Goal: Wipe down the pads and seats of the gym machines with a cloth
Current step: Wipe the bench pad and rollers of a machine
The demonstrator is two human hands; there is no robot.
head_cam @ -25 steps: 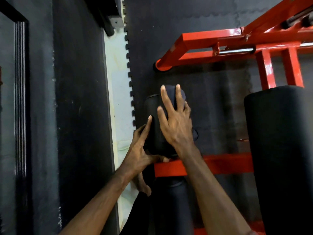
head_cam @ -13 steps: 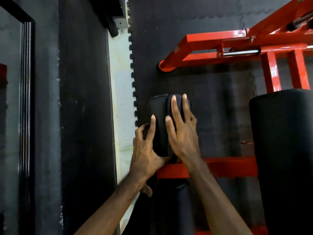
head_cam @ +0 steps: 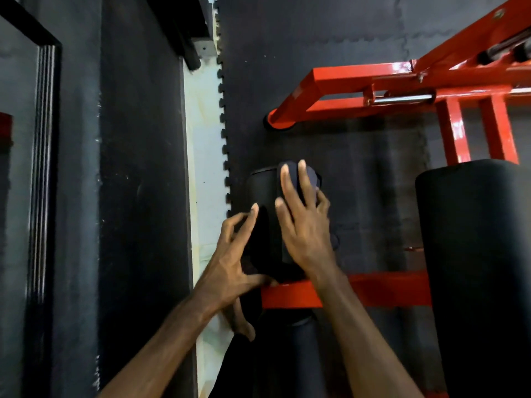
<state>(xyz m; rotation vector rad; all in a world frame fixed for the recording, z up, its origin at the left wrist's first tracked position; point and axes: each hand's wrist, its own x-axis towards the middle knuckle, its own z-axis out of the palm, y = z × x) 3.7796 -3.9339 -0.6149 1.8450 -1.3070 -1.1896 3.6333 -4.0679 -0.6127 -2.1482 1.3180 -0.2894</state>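
Observation:
A small black roller pad point(head_cam: 265, 191) sticks up from the red machine frame point(head_cam: 373, 288) at the centre of the view. A dark cloth point(head_cam: 311, 179) lies over its top and right side. My right hand point(head_cam: 304, 231) presses the cloth flat against the pad with straight, spread fingers. My left hand point(head_cam: 230, 265) grips the pad's left side, with bent fingers, the index tip on the pad and the thumb under its base.
A large black pad point(head_cam: 474, 254) stands at the right, and another black roller point(head_cam: 287, 354) sits below the red bar. Red frame tubes run across the upper right. A dark wall with a mirror point(head_cam: 17, 168) closes the left. Black interlocking mats point(head_cam: 316, 53) cover the floor.
My left hand's fingers went from spread to bent against the pad's left side. My right hand stays pressed on the cloth with little movement.

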